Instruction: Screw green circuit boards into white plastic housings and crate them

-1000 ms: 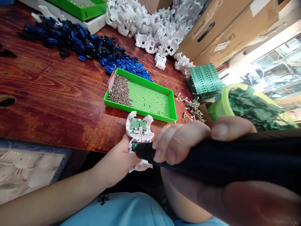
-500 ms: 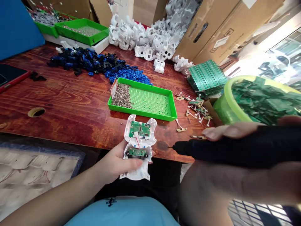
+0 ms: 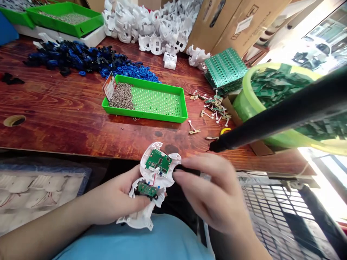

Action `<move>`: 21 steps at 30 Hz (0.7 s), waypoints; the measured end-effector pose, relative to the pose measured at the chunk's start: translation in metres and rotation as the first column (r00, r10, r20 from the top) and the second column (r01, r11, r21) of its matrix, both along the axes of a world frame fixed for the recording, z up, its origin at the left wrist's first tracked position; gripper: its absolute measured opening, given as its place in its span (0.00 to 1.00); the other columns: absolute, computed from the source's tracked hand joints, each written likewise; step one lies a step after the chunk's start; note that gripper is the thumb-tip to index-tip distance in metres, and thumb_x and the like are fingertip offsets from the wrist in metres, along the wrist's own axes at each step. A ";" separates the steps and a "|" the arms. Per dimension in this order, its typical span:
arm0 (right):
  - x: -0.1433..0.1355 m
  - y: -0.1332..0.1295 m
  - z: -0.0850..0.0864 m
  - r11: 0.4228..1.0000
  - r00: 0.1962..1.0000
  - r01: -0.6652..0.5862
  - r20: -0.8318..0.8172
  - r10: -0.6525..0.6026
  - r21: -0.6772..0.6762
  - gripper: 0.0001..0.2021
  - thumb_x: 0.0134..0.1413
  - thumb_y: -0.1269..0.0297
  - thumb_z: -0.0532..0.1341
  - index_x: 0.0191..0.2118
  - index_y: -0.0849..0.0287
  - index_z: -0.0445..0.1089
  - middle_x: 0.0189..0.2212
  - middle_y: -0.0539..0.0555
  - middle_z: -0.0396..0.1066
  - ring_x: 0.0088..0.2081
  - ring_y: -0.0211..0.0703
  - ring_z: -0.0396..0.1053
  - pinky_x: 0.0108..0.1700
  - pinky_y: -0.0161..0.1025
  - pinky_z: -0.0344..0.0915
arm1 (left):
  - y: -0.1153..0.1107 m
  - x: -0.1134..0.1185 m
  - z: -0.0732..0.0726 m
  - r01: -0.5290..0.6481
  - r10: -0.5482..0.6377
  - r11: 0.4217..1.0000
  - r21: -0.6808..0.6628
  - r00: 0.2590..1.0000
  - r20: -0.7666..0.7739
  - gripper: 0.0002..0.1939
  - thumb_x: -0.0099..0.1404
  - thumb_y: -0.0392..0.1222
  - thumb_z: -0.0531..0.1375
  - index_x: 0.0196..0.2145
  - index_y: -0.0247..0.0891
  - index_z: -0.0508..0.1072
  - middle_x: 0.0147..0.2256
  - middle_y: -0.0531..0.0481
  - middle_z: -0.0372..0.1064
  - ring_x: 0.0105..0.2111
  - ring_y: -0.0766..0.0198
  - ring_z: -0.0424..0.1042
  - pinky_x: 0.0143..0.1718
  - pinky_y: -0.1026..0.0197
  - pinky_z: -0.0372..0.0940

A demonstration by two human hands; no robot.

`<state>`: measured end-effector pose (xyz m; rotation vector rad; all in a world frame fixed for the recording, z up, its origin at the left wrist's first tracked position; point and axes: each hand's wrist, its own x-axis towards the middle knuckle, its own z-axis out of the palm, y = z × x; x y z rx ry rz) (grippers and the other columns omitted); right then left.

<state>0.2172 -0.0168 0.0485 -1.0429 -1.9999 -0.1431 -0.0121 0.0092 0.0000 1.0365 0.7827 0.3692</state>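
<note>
My left hand (image 3: 119,200) is closed around an opened white plastic housing (image 3: 138,218), thumb across its lower half. The upper half carries a green circuit board (image 3: 158,161); a smaller green board (image 3: 146,189) sits in the lower half, and a red wire runs between them. My right hand (image 3: 214,195) pinches at the right rim of the upper half; something dark shows between thumb and forefinger, and I cannot make out what. Above that hand, a black electric screwdriver (image 3: 276,112) hangs slanted, bit downward, with no hand on it.
Beyond the housing lies a green tray (image 3: 146,116) of small screws. Behind it are blue and black parts (image 3: 78,59) and white shells (image 3: 151,25). To the right stand green board panels (image 3: 226,66), small wired boards (image 3: 215,106) and a yellow-green tub (image 3: 245,95) of boards.
My right hand has let go of the screwdriver and come left to the housing. The housing has tilted and moved slightly down and left. The camera view has shifted right.
</note>
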 end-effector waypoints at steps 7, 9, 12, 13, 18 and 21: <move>-0.015 0.006 0.004 0.967 0.908 -0.211 0.338 0.247 -0.142 0.09 0.63 0.70 0.55 0.42 0.58 0.73 0.45 0.51 0.74 0.49 0.42 0.68 0.54 0.40 0.65 | -0.008 0.008 0.003 0.059 -0.059 0.998 -0.003 0.997 -0.045 0.36 0.56 0.35 0.62 0.61 0.50 0.58 0.38 0.59 0.73 0.38 0.63 0.71 0.37 0.67 0.66; -0.015 0.006 0.006 0.968 0.902 -0.219 0.354 0.249 -0.122 0.11 0.63 0.70 0.53 0.41 0.60 0.73 0.42 0.50 0.75 0.46 0.41 0.70 0.52 0.39 0.67 | -0.010 0.008 0.003 0.068 -0.070 0.997 -0.024 0.995 -0.072 0.37 0.56 0.35 0.62 0.61 0.50 0.57 0.37 0.60 0.73 0.37 0.64 0.71 0.34 0.69 0.65; -0.013 0.003 0.006 0.972 0.890 -0.223 0.392 0.235 -0.075 0.12 0.64 0.70 0.52 0.41 0.61 0.74 0.43 0.52 0.76 0.44 0.42 0.72 0.50 0.40 0.68 | -0.013 0.006 0.003 0.059 -0.059 0.998 -0.003 0.994 -0.088 0.37 0.58 0.35 0.60 0.63 0.49 0.54 0.42 0.58 0.73 0.39 0.64 0.71 0.38 0.68 0.66; -0.012 0.002 0.005 0.972 0.887 -0.229 0.399 0.234 -0.061 0.12 0.64 0.70 0.52 0.41 0.62 0.74 0.44 0.52 0.76 0.45 0.42 0.73 0.49 0.40 0.69 | -0.014 0.006 0.003 0.050 -0.048 0.999 0.020 0.995 -0.085 0.37 0.59 0.34 0.60 0.64 0.49 0.52 0.44 0.57 0.73 0.41 0.64 0.71 0.40 0.67 0.66; -0.014 -0.001 -0.006 0.967 0.908 -0.256 0.339 0.245 -0.012 0.12 0.62 0.71 0.52 0.40 0.65 0.73 0.46 0.57 0.74 0.44 0.43 0.74 0.47 0.40 0.70 | -0.019 0.007 0.003 0.040 -0.028 0.975 0.219 0.998 -0.059 0.36 0.64 0.38 0.58 0.65 0.49 0.46 0.58 0.50 0.62 0.52 0.59 0.66 0.54 0.61 0.62; -0.017 -0.003 -0.013 0.966 0.930 -0.259 0.269 0.251 -0.008 0.12 0.62 0.71 0.52 0.39 0.64 0.73 0.46 0.57 0.74 0.46 0.43 0.72 0.49 0.40 0.69 | -0.020 0.008 0.004 0.058 -0.040 0.934 0.353 0.997 -0.059 0.34 0.66 0.41 0.56 0.65 0.47 0.45 0.59 0.47 0.60 0.55 0.57 0.64 0.58 0.58 0.58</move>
